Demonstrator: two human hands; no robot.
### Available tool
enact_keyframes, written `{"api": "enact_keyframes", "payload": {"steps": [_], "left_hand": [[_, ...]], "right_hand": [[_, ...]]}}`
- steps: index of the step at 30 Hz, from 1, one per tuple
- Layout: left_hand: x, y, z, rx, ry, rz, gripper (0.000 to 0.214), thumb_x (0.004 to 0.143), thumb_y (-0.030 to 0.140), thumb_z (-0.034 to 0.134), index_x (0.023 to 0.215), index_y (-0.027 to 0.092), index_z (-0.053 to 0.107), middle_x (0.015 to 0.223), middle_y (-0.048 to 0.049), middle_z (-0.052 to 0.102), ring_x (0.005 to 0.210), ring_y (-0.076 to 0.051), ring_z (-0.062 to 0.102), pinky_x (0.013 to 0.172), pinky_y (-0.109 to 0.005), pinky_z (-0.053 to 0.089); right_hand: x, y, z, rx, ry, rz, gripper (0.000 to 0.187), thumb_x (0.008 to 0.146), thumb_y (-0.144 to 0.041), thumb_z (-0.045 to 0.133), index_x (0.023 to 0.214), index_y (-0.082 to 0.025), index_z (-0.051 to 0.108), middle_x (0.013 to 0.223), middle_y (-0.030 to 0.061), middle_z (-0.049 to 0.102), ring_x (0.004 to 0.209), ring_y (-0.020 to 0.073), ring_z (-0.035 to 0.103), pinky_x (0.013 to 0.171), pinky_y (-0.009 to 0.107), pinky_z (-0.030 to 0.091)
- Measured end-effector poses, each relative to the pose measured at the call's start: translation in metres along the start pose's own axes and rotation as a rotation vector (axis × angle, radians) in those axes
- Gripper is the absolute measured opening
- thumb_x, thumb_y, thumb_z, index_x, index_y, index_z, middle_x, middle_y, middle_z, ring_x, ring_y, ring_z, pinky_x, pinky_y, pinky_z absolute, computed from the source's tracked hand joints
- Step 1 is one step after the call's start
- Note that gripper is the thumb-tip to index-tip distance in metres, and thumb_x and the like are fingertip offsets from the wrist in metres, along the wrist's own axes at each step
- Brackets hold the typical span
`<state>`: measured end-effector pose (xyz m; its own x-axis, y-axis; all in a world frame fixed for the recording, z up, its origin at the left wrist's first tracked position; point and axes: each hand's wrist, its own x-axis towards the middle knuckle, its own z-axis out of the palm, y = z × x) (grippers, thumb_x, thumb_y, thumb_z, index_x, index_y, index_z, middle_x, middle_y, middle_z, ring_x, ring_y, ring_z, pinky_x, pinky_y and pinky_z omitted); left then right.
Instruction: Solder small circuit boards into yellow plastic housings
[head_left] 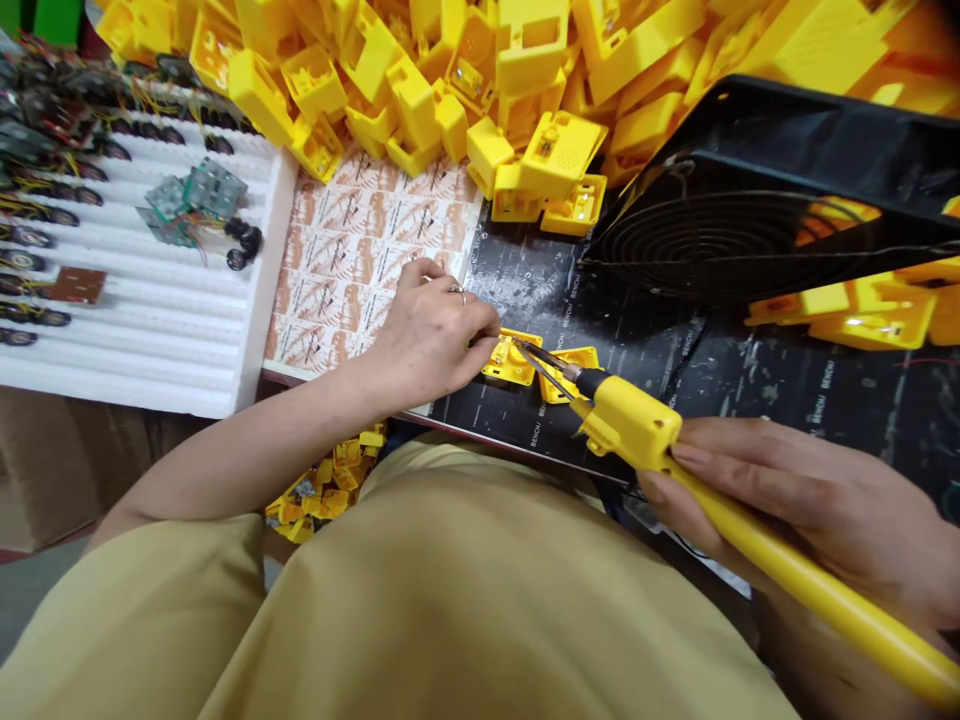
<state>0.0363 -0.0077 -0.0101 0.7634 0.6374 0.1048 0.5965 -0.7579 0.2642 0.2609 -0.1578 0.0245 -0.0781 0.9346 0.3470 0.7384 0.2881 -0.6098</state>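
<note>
My right hand [810,500] is wrapped round a yellow soldering iron [637,420], whose metal tip reaches left into an open yellow plastic casing [514,365]. A thin guide tube runs alongside the tip. At the casing's left edge is my left hand [439,330], its fingers curled and pressed together; whether they pinch a small part or the casing wall is hidden. A second yellow casing half [568,375] lies just right of the first, partly behind the iron.
Many yellow casings [412,100] are heaped along the back. A black fan [750,200] stands at the right. On the left, a white foam tray [172,350] holds circuit boards and small wired round parts. More yellow pieces [330,485] lie below the table edge.
</note>
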Motion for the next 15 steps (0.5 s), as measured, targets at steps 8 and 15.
{"api": "enact_keyframes", "payload": {"steps": [8, 15], "left_hand": [[0.007, 0.002, 0.000, 0.106, -0.034, 0.058, 0.027, 0.084, 0.026, 0.046, 0.071, 0.020, 0.069, 0.064, -0.0007, 0.065, 0.074, -0.019, 0.057, 0.093, -0.048, 0.036], [0.007, 0.002, 0.000, 0.110, -0.035, 0.054, 0.028, 0.083, 0.026, 0.045, 0.073, 0.019, 0.070, 0.063, -0.0019, 0.064, 0.076, -0.020, 0.056, 0.089, -0.047, 0.038]], "right_hand": [[0.012, 0.009, 0.007, -0.098, -0.135, -0.188, 0.022, 0.095, -0.030, 0.054, 0.077, -0.021, 0.060, 0.071, 0.0014, 0.067, 0.069, 0.0100, 0.067, 0.069, 0.019, 0.058], [0.014, 0.009, -0.008, -0.107, -0.120, -0.275, 0.006, 0.086, -0.019, 0.067, 0.085, -0.017, 0.061, 0.077, 0.0032, 0.069, 0.072, 0.0088, 0.066, 0.068, 0.017, 0.056]]}}
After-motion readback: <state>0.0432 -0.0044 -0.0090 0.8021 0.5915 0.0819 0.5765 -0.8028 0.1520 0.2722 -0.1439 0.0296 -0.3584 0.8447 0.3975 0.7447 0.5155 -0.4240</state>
